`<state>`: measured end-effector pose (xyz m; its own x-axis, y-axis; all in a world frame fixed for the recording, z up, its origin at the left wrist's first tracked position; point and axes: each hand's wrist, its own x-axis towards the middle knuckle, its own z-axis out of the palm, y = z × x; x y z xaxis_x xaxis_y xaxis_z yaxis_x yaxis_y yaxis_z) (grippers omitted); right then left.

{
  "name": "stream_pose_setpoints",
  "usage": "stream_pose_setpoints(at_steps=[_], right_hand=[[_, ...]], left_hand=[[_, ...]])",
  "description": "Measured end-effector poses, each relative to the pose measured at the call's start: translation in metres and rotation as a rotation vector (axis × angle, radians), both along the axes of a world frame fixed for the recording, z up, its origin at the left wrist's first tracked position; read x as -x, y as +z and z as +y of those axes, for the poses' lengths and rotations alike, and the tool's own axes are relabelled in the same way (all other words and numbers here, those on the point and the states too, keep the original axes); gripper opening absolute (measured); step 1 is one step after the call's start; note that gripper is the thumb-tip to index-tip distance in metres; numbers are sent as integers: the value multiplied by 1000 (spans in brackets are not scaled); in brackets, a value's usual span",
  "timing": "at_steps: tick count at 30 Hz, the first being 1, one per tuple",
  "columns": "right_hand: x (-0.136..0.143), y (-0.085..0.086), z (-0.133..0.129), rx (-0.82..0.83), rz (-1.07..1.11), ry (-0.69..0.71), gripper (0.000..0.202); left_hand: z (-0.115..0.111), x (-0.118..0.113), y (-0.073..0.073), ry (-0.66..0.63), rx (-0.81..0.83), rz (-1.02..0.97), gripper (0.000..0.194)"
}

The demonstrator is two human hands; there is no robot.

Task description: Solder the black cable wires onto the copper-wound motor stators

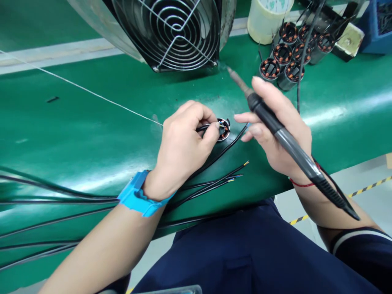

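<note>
A black cable [201, 128] is pinched in the grip of the left hand [187, 141] at a copper-wound ring [225, 134], which is set back from the near edge of the tabletop [76, 134]. A soldering iron [284, 141] is held by the right hand [294, 124], its grip wrapped around the handle. Room is left between ring and fan [177, 30]; cable ends [246, 163] are laid toward the near edge.

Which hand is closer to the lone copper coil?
Left. The left hand is at the coil, pinching a cable; the right hand holds a soldering iron farther right.
</note>
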<state>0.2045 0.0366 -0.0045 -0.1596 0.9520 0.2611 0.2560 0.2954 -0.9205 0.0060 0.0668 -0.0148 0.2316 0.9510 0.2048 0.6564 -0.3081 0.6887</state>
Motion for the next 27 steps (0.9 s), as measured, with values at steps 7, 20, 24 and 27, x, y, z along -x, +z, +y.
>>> stream_pose_setpoints(at_steps=[7, 20, 24, 27], right_hand=[[2, 2, 36, 120, -153, 162, 42], [7, -51, 42, 230, 179, 261, 50], [6, -53, 45, 282, 237, 343, 48], [8, -49, 43, 293, 251, 399, 47]], left_hand=[[1, -1, -1, -9, 13, -44, 16], [2, 6, -2, -19, 114, -56, 6], [5, 14, 2, -51, 204, -22, 9], [5, 16, 6, -53, 291, -90, 11]])
